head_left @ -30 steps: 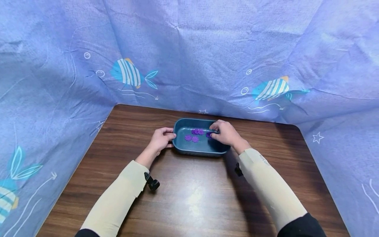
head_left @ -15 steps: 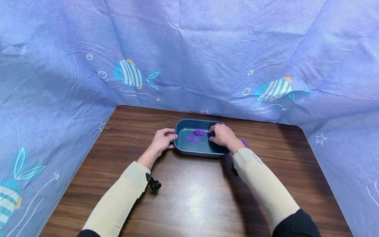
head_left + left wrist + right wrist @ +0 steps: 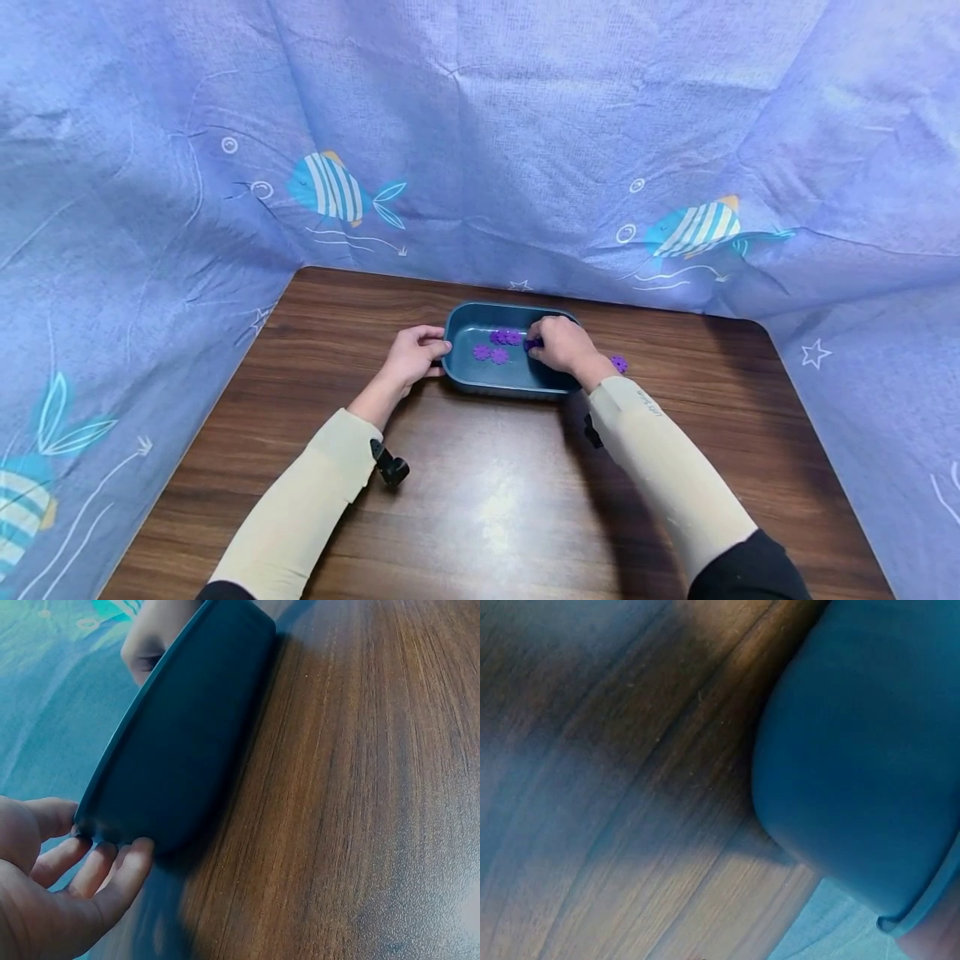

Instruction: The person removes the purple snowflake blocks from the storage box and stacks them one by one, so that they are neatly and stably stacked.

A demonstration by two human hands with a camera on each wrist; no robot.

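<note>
A dark blue rectangular bin (image 3: 517, 389) rests on the table. My left hand (image 3: 408, 354) grips its left end, thumb over the rim; in the left wrist view, the left hand's fingers (image 3: 135, 859) press the outer wall. Inside lie several flat purple flower-shaped pieces (image 3: 498, 356), some overlapping. My right hand (image 3: 566, 343) reaches over the bin's right part and pinches a darker-looking purple flower-shaped piece (image 3: 531, 343) low inside, partly hidden by the fingers. Only a sliver of the right hand shows past the rim in the right wrist view.
A purple flower-shaped piece (image 3: 619, 364) lies on the wooden table (image 3: 480, 500) outside the bin, just right of the right wrist. Behind the table's back edge hangs a blue cloth (image 3: 510, 167) printed with fish. Black wrist cameras (image 3: 390, 465) sit on both sleeves.
The right hand has shifted slightly left and lower into the bin, its fingers closing on a purple piece. The piece on the table has come into sight. The left hand keeps its grip.
</note>
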